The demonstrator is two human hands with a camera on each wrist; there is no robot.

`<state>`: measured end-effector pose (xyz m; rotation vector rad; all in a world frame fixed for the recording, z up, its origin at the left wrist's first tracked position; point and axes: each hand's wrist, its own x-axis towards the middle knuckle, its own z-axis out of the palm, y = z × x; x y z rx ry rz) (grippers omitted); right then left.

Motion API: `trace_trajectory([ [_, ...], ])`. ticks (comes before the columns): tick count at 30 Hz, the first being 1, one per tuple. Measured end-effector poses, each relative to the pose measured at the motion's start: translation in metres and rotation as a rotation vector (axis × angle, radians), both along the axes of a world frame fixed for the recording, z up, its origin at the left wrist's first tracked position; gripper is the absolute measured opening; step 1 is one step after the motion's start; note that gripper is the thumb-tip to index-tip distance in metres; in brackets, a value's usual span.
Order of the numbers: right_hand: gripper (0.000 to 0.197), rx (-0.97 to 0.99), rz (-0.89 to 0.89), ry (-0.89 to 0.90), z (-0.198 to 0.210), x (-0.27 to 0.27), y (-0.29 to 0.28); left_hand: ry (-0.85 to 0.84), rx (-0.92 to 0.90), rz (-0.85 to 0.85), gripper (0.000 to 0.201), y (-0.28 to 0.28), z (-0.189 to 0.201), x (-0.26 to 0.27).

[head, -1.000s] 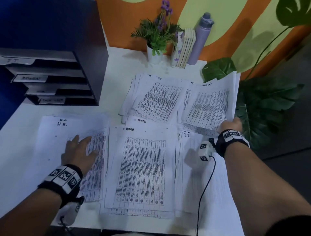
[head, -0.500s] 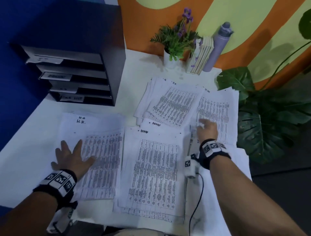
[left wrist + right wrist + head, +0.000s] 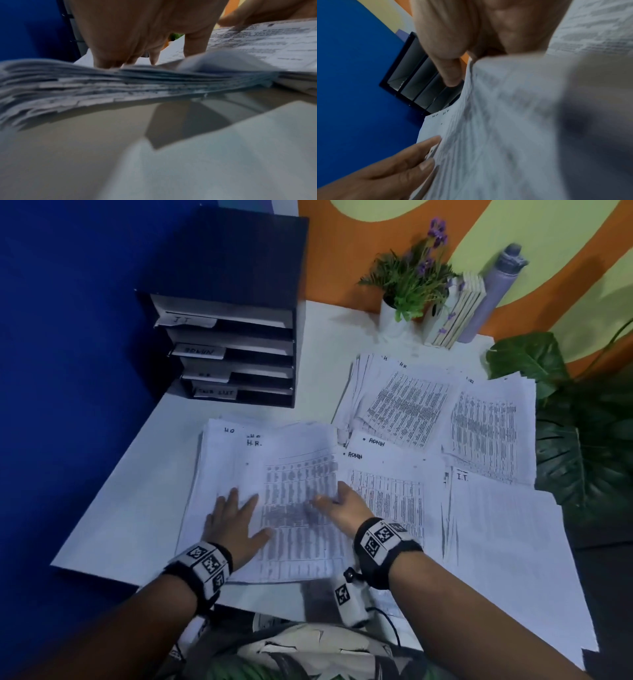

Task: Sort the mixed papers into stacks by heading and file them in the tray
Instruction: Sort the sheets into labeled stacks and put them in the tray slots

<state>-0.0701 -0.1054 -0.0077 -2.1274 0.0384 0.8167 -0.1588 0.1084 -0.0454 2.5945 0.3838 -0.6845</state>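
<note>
A: Where is the H.R. stack (image 3: 270, 501) relative to the person's hands?

B: At lower centre of the head view, directly under them. Its long axis runs from the bottom of the frame up toward the tray (image 3: 236, 350) at upper left. The left hand (image 3: 233, 525) lies flat on the stack's left half, fingers spread and straight. The right hand (image 3: 342, 508) sits at the stack's right edge, thumb on top; the right wrist view suggests its fingers are tucked under lifted sheets, though blur makes the grip uncertain.

A: Which hand is nearer the tray?

B: The left. The slot labels read I.T., ADMIN, H.R. and a fourth that is hard to read.

A: What differs from half a second ago?

B: Then the right hand was on the far-right printed pile (image 3: 486, 436); it has crossed over the ADMIN stack (image 3: 387, 491) to the H.R. stack. The left hand has stayed put. The I.T. stack (image 3: 496, 529) looks unmoved.
</note>
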Motion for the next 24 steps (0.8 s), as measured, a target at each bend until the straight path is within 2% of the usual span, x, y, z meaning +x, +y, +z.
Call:
trace_trajectory([
  [3,0.057,0.027,-0.190,-0.024,-0.003,-0.005,0.003,-0.134,-0.139,0.039,0.073,0.006,0.002,0.001],
  [5,0.045,0.070,-0.295,-0.047,0.002,-0.005,0.000,-0.252,-0.236,0.173,0.068,0.015,0.008,0.006],
  [7,0.052,0.098,-0.379,-0.027,0.009,-0.006,-0.003,-0.292,-0.317,0.321,0.061,0.025,0.016,0.012],
  [10,0.054,0.159,-0.450,-0.055,0.020,-0.007,-0.002,-0.254,-0.577,0.525,0.050,0.041,0.021,0.020],
  [13,0.058,0.155,-0.456,-0.069,0.022,-0.009,0.004,-0.206,-0.713,0.532,0.042,0.057,0.007,0.020],
  [15,0.050,0.108,-0.404,-0.081,0.021,-0.012,0.009,-0.193,-0.707,0.508,0.039,0.059,0.008,0.022],
  [17,0.054,0.063,-0.367,-0.094,0.018,-0.015,0.011,-0.204,-0.653,0.518,0.042,0.055,0.015,0.021],
  [20,0.056,-0.019,-0.406,-0.104,0.012,-0.014,0.006,-0.193,-0.603,0.553,0.051,0.050,0.022,0.021],
  [24,0.043,-0.096,-0.460,-0.120,0.009,-0.011,-0.006,-0.200,-0.581,0.553,0.062,0.051,0.018,0.019],
])
